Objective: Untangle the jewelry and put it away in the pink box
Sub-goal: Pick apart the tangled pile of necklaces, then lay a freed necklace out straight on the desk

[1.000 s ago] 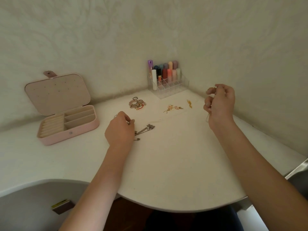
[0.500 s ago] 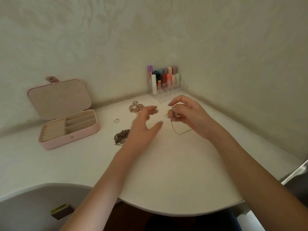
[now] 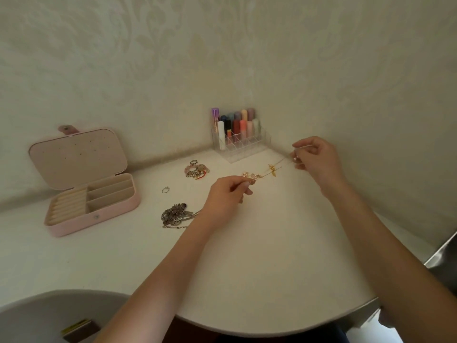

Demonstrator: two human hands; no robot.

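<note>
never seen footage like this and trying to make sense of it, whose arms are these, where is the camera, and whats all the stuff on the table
There is no machine here. The arms belong to a person wearing a wide-angle camera on the head, so you look forward and down at their own hands, and the wide lens bends the edges of the picture.

The left hand and right hand each pinch one end of a thin gold chain with small charms, stretched between them above the white table.

On the table, at the left, stands an open pink jewelry box; I see no jewelry in its compartments. Nearer the hands lie a pile of silver chains, a small ring and a clump of beaded bracelets. In the corner stands a clear organizer holding colored tubes, probably cosmetics.
</note>
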